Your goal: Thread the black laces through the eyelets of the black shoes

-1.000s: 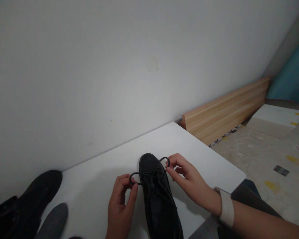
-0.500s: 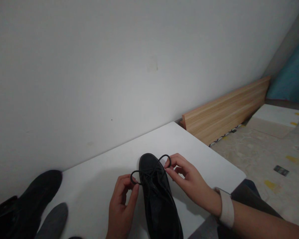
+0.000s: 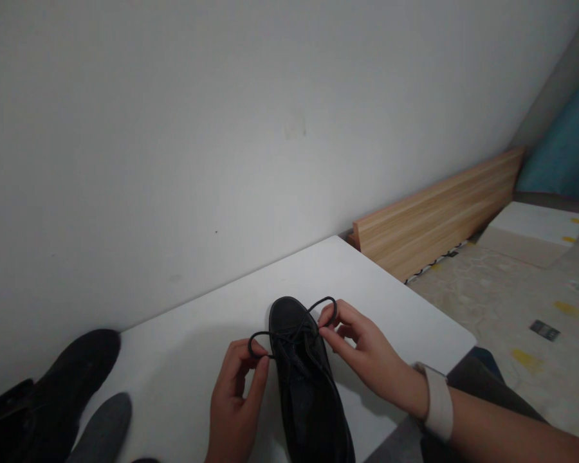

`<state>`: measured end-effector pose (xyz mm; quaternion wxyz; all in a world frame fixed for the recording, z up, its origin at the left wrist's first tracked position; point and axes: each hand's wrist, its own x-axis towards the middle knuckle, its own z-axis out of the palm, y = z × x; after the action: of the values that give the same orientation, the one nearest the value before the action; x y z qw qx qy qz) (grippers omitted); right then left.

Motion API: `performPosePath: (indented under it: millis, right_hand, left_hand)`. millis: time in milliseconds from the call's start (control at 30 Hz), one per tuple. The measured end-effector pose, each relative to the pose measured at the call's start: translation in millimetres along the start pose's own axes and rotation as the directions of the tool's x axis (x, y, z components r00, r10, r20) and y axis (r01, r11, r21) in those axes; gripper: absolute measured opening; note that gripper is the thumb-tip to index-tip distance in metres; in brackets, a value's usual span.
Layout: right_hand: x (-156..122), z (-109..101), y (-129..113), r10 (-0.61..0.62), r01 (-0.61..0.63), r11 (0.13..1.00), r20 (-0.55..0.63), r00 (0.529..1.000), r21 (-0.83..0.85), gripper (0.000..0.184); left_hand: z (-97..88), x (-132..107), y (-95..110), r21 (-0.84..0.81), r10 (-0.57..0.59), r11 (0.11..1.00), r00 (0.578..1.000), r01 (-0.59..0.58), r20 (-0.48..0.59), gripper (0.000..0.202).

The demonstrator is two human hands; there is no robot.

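Observation:
A black lace-up shoe [image 3: 313, 399] stands on the white table [image 3: 188, 360], its toe pointing away from me. Its black shoelace [image 3: 292, 334] crosses at the front and forms a loop on each side. On the left, my left hand [image 3: 236, 392] pinches the lace between thumb and forefinger, the loop curving over the fingertips. My right hand [image 3: 359, 344] likewise pinches the lace on the right side, where a larger loop arches up beside the toe. Both hands are beside the shoe. The lower end of the shoe runs out of view.
Another black shoe [image 3: 82, 366] and a grey rounded object [image 3: 106, 424] are at the lower left. A white wall [image 3: 197, 141] rises behind the table. To the right are a wooden headboard [image 3: 429, 212] and a patterned mattress [image 3: 492, 308] with an open folder or booklet [image 3: 535, 231].
Both lace loops have grown slightly, bulging a little farther out to the left and right. The hands have barely shifted and keep their pinch; the shoe stays in place.

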<state>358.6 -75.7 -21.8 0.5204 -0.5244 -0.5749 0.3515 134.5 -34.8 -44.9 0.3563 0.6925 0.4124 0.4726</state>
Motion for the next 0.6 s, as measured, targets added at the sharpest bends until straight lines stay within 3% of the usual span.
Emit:
performPosePath:
  millis: [333, 600]
  right_hand:
    - [0.7, -1.3, -4.6, -0.016, 0.031, 0.988, -0.097, 0.995, 0.151, 0.012]
    - [2.2, -3.9, -0.1, -0.022, 0.050, 0.994, -0.277, 0.960, 0.095, 0.016]
  left_hand:
    - [-5.5, -3.1, -4.2, -0.023, -0.003, 1.000, 0.996, 0.001, -0.091, 0.011]
    - [-4.2, -2.5, -0.3, -0.056, -0.003, 0.998, 0.974, -0.010, -0.225, 0.012]
